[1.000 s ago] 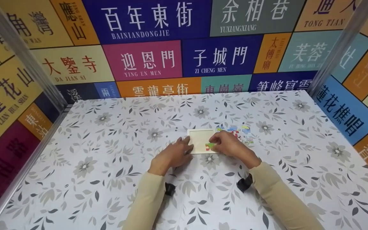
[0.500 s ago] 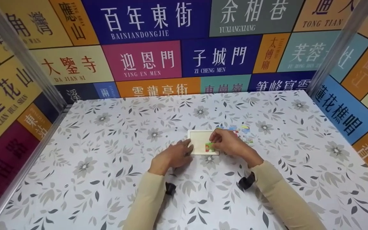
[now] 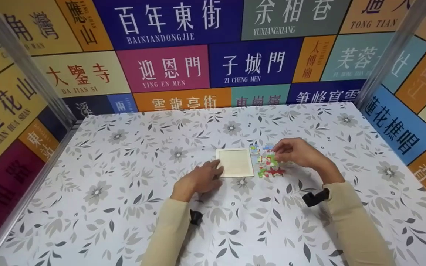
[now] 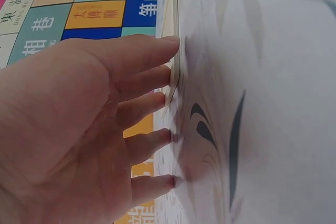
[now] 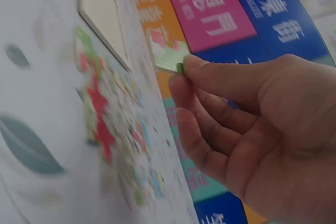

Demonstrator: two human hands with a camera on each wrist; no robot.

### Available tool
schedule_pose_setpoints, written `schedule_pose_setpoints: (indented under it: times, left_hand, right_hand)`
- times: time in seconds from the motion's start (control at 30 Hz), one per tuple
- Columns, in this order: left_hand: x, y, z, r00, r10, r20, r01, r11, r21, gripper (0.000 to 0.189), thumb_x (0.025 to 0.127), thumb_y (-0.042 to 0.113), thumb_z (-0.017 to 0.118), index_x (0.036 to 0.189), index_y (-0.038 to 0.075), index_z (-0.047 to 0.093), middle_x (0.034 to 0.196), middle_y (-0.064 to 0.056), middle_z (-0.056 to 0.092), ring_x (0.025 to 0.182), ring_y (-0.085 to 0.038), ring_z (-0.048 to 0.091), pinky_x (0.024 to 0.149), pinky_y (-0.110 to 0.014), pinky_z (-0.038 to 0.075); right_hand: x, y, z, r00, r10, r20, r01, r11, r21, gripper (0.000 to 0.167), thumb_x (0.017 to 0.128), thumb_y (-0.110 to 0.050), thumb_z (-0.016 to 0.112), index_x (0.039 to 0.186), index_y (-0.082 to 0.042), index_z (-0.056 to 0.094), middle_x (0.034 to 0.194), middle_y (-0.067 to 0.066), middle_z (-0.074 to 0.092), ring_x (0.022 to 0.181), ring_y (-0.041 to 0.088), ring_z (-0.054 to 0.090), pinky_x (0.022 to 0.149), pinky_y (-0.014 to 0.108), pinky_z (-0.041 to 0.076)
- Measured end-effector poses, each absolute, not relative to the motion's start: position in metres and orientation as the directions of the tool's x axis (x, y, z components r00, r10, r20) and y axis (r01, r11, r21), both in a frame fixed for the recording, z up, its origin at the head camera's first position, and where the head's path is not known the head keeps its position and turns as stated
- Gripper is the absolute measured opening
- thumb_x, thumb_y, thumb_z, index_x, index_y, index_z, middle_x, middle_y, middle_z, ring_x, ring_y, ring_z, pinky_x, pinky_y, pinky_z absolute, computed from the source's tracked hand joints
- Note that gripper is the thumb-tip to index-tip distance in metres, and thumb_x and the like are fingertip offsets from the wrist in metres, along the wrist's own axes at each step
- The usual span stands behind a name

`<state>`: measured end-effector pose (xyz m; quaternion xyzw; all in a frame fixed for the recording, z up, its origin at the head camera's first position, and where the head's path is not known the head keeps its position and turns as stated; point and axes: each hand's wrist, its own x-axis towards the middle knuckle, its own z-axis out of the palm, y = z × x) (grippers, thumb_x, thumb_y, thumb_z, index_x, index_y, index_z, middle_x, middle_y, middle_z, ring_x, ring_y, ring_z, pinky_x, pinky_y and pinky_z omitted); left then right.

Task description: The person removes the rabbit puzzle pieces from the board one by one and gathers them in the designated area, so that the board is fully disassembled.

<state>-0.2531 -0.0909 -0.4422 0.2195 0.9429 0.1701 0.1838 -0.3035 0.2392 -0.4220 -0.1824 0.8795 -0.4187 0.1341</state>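
Note:
A shallow cream puzzle tray lies on the table, its floor bare. My left hand rests at the tray's left edge. In the left wrist view, thumb and fingers are spread and loosely bent, with the thumb tip against the tray edge. My right hand is raised over the right side of a cluster of colourful jigsaw pieces. Between thumb and index finger it pinches a green jigsaw piece with a pinkish-red patch, seen clearly in the right wrist view. The right hand hides part of the cluster in the head view.
A white tablecloth with grey flowers and leaves covers the table. Panels with printed place names stand behind and at both sides. Clear corner posts rise at the table's back corners. Both wrists wear black straps.
My right hand has lifted the green piece out of the tray's lower right corner and moved right, above the loose pieces. The left hand stays at the tray.

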Motion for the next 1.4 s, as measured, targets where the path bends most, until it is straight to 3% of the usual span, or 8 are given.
schedule_pose_setpoints:
  times: [0.17,0.5,0.87,1.4]
  left_hand:
    - [-0.253,-0.093,-0.443,-0.839,0.471,-0.273,0.344,0.847,0.406,0.054,0.103,0.027,0.055,0.154,0.016,0.040,0.167,-0.009,0.024,0.154,-0.035,0.025,0.124,-0.055,0.022]
    - [-0.254,-0.095,-0.444,-0.840,0.462,-0.287,0.326,0.850,0.413,0.055,0.102,0.029,0.055,0.154,0.019,0.039,0.168,-0.006,0.022,0.155,-0.033,0.022,0.125,-0.054,0.021]
    - [-0.254,-0.094,-0.444,-0.829,0.482,-0.284,0.348,0.842,0.412,0.056,0.102,0.028,0.054,0.155,0.017,0.039,0.168,-0.008,0.022,0.155,-0.034,0.021,0.125,-0.054,0.019]
    - [-0.257,-0.098,-0.443,-0.818,0.479,-0.319,0.315,0.836,0.448,0.057,0.102,0.029,0.054,0.156,0.021,0.036,0.170,-0.002,0.017,0.157,-0.030,0.013,0.126,-0.054,0.013]
  right_hand:
    - [-0.305,0.271,-0.421,-0.901,-0.420,-0.112,-0.180,0.595,-0.784,0.031,0.094,-0.014,0.069,0.121,0.003,0.066,0.110,0.018,0.072,0.086,0.005,0.067,0.080,0.027,0.057]
    - [-0.309,0.294,-0.431,-0.895,-0.409,-0.181,-0.142,0.644,-0.752,0.033,0.092,-0.018,0.073,0.118,0.002,0.069,0.110,0.015,0.073,0.082,0.005,0.066,0.077,0.023,0.055]
    - [-0.309,0.301,-0.442,-0.870,-0.438,-0.225,-0.161,0.684,-0.712,0.031,0.090,-0.019,0.075,0.113,0.001,0.072,0.097,0.010,0.073,0.075,0.005,0.062,0.071,0.022,0.052]
    - [-0.308,0.284,-0.438,-0.900,-0.331,-0.283,-0.071,0.752,-0.655,0.026,0.088,-0.017,0.077,0.105,0.002,0.071,0.087,0.004,0.072,0.072,0.008,0.058,0.067,0.024,0.049]
